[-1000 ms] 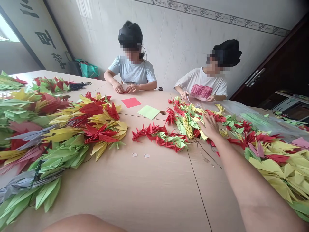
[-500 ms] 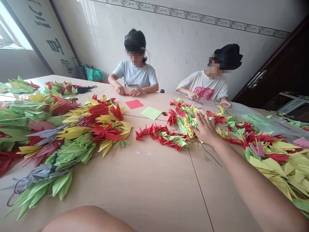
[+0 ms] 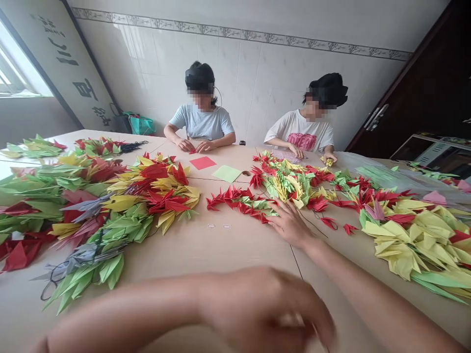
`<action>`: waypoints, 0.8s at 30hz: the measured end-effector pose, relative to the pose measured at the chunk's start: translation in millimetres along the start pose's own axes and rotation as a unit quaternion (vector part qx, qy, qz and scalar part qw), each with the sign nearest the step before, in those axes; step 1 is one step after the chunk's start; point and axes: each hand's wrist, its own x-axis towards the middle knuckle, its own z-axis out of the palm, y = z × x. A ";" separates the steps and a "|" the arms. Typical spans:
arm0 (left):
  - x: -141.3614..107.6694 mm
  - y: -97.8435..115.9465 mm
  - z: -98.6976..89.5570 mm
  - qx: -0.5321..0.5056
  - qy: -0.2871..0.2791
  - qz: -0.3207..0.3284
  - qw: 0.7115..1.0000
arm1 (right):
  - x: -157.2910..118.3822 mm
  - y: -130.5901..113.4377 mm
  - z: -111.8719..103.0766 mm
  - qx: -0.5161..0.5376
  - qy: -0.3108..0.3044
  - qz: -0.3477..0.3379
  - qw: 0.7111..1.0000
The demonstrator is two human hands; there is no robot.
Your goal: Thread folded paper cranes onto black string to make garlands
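While the right hand point(image 3: 290, 224) lies open on the table point(image 3: 206, 255), a strand of red and green paper cranes point(image 3: 239, 203) sits just beside its fingers.

Its fingers are spread and hold nothing that I can see, and a thin dark thread point(image 3: 316, 226) lies near them, to the right. The left hand point(image 3: 265, 309) is blurred at bottom centre, so I cannot tell if it is open or has hold of something. Big heaps of paper cranes lie at left point(image 3: 99, 206) and right point(image 3: 412, 240), and another pile of cranes point(image 3: 287, 181) is at upper centre, close to the strand. Two seated people point(image 3: 200, 122) point(image 3: 300, 130) work at the far edge. If a hand catches the loose thread, the strand may drag and tangle with this pile.
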 end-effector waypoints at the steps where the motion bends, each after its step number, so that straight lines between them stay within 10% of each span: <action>1: 5.7 -9.4 -6.2 0.043 0.028 -0.011 0.999 | -2.9 -5.1 -2.4 0.004 0.006 -0.008 1.000; 5: -3.0 -67.3 -27.5 0.333 0.109 -0.093 0.932 | -20.3 -26.1 -9.7 0.036 0.027 -0.041 0.998; 10: -30.8 -125.1 -52.9 0.433 0.091 -0.143 0.885 | -43.2 -43.0 -17.9 0.057 0.023 -0.065 0.996; 24: -13.4 -112.6 -56.4 0.456 -0.050 -0.113 0.882 | -73.7 -50.5 -35.3 0.105 -0.012 -0.085 0.991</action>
